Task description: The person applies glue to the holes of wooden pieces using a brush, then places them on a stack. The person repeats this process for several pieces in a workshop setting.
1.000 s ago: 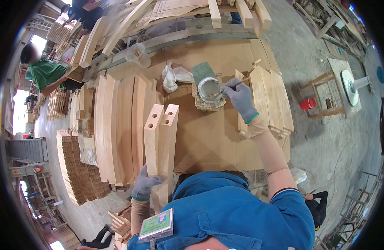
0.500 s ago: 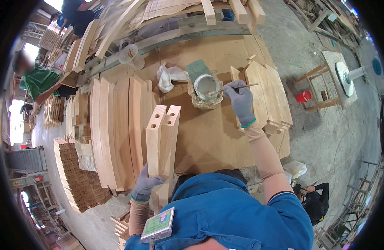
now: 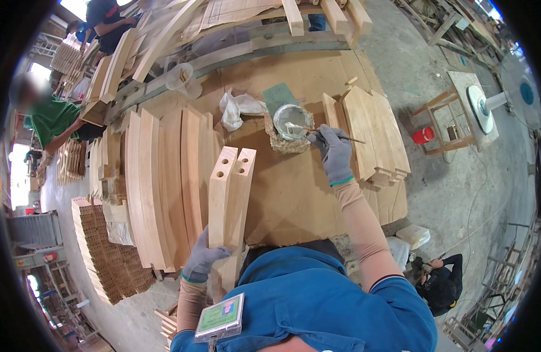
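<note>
Standing at the counter [image 3: 294, 193], the person steadies a pair of upright wooden blocks [image 3: 230, 196] with the left hand [image 3: 203, 261], its gloved grip wrapped tight around their lower end near the body; each block shows two drilled holes near its top. The right hand [image 3: 334, 154], also gloved, has its grip pinched on a thin brush [image 3: 326, 134], whose tip reaches into a small glass bowl [image 3: 292, 121] of what looks like white glue, though the view is too small to be sure. The bowl sits on a rough pad, with a crumpled white rag [image 3: 238, 108] just beside it. Curved wooden slats [image 3: 162, 182] lie stacked left of the blocks.
</note>
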Demonstrator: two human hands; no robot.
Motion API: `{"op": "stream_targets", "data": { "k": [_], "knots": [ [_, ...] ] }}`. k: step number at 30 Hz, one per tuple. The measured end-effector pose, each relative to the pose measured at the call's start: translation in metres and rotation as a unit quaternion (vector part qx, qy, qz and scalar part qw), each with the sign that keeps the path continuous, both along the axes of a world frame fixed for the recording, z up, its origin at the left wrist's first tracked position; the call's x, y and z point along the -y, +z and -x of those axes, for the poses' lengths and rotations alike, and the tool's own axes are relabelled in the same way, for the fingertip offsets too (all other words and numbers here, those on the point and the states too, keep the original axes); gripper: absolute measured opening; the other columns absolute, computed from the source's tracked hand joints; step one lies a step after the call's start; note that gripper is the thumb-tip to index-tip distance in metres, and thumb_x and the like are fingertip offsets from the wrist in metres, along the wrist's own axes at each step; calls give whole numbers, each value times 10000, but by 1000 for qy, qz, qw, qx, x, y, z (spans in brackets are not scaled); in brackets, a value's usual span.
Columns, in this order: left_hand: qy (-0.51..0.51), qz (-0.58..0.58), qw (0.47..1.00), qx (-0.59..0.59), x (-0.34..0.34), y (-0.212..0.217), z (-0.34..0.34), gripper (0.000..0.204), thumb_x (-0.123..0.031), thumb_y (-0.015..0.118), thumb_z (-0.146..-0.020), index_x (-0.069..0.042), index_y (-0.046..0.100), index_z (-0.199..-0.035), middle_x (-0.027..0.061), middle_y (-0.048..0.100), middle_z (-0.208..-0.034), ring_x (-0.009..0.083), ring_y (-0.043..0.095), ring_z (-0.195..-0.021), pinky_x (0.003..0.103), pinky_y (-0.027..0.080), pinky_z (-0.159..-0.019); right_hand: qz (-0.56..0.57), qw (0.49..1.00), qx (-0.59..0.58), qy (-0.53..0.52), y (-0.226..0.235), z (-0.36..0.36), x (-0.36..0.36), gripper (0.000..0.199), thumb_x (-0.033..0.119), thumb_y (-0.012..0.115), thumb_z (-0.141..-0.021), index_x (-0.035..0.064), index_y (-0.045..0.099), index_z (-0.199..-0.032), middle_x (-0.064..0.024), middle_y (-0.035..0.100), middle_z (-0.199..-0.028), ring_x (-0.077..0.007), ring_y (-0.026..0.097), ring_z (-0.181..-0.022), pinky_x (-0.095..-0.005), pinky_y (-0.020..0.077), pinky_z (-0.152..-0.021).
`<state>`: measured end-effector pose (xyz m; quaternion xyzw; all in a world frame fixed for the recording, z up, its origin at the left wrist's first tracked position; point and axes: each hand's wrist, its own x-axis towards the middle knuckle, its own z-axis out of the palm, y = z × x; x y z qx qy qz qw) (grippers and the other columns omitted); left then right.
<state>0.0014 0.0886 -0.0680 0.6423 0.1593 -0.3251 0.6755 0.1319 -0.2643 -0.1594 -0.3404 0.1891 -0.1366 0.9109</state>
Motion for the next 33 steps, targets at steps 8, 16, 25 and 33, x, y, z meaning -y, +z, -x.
{"op": "stream_targets", "data": {
  "k": [8,16,25,33],
  "knots": [
    [-39,4,998,41,1,0,-9,804,-50,737,-618,44,398,-1341,87,580,-1147,156,563,-1013,285,474,-858,14,999,-30,-14,8,-5,2,67,19,614,-874,-7,592,-932,-121,653,-837,-204,662,-728,-302,598,-701],
    [-43,8,998,44,5,7,-8,781,-61,739,-641,41,404,-1338,99,562,-1200,157,534,-1087,290,440,-923,119,993,25,5,30,-4,4,78,16,616,-871,-29,595,-932,-134,652,-884,-194,659,-762,-304,591,-709],
    [-49,40,997,49,30,40,-18,760,-48,742,-648,23,416,-1331,90,554,-1211,165,520,-1117,298,405,-974,42,998,51,0,83,14,-9,64,28,611,-879,13,573,-829,-134,640,-824,-205,662,-699,-311,600,-642],
    [-93,57,992,59,28,54,-13,806,-81,771,-620,7,418,-1340,76,556,-1196,166,513,-1119,293,387,-982,78,990,118,14,157,58,-47,155,93,610,-899,34,551,-768,-116,635,-750,-171,650,-641,-311,589,-582]
  ]
}}
